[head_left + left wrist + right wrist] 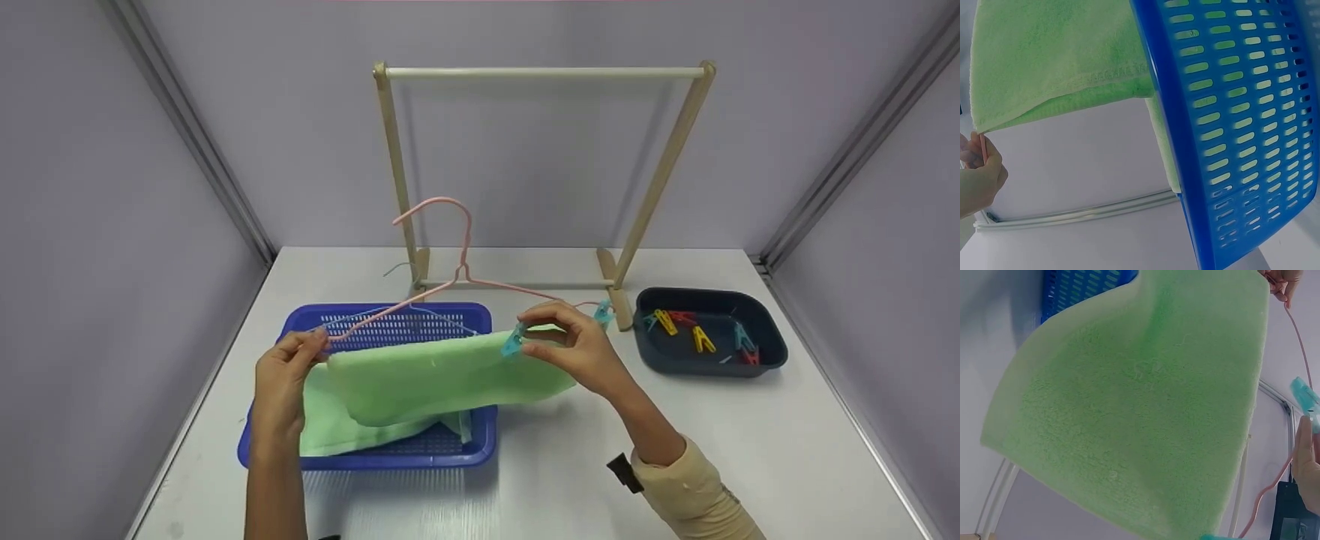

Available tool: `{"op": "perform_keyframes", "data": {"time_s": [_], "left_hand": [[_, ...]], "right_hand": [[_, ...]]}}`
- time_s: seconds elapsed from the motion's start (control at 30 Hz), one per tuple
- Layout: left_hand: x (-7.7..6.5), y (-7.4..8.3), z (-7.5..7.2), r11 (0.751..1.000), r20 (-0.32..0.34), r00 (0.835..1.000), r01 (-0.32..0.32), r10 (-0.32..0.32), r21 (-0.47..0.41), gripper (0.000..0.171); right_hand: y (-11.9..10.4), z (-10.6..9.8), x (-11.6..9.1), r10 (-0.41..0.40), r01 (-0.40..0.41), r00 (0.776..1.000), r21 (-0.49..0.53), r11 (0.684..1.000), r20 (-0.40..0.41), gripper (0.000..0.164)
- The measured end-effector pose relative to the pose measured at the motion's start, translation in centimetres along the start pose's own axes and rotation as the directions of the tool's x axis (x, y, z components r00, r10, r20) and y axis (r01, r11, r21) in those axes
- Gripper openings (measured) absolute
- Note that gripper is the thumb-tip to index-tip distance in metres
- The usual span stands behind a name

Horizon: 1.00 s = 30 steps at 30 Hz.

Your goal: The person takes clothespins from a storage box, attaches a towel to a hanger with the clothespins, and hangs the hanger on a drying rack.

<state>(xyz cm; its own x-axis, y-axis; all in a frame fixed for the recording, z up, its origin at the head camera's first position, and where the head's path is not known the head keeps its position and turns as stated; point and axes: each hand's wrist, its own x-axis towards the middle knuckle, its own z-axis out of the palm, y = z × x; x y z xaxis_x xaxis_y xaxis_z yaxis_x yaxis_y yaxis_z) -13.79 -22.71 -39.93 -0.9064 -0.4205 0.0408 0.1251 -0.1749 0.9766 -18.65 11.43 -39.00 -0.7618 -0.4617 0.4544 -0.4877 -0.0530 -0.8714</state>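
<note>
My left hand (281, 382) pinches the left end of a pink clothes hanger (442, 201), beside the upper corner of a light green towel (442, 379). The towel hangs along the hanger's lower bar, which its top edge hides in the head view. My right hand (577, 349) pinches a teal clothespin (512, 341) between thumb and fingers near the towel's top edge. Whether its jaws grip the towel cannot be told. A second teal clothespin (603, 312) sits at the hanger's right end. The right wrist view shows the towel (1129, 410) spread broadly, with my right hand (1307, 467) at the side.
Below the towel stands a blue slotted basket (405, 461) with more green cloth (337, 435) and a light blue hanger (442, 316) in it. Behind is a wooden rack with a white rail (544, 73). A dark tray (712, 369) at right holds several coloured clothespins (703, 340).
</note>
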Motion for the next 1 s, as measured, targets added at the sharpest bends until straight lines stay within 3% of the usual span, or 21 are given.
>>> {"op": "perform_keyframes", "data": {"time_s": [0.77,1.0], "left_hand": [[-0.1,0.1,-0.1,1.000,0.009,1.000,-0.013,0.013,0.000,0.019],[-0.1,0.2,0.0,1.000,0.019,1.000,-0.017,0.017,-0.003,0.019]], "right_hand": [[-0.2,1.4,1.2,-0.018,0.018,1.000,0.028,0.999,0.018,0.031],[-2.2,2.4,1.8,-0.003,0.002,1.000,0.030,1.000,0.015,0.030]]}}
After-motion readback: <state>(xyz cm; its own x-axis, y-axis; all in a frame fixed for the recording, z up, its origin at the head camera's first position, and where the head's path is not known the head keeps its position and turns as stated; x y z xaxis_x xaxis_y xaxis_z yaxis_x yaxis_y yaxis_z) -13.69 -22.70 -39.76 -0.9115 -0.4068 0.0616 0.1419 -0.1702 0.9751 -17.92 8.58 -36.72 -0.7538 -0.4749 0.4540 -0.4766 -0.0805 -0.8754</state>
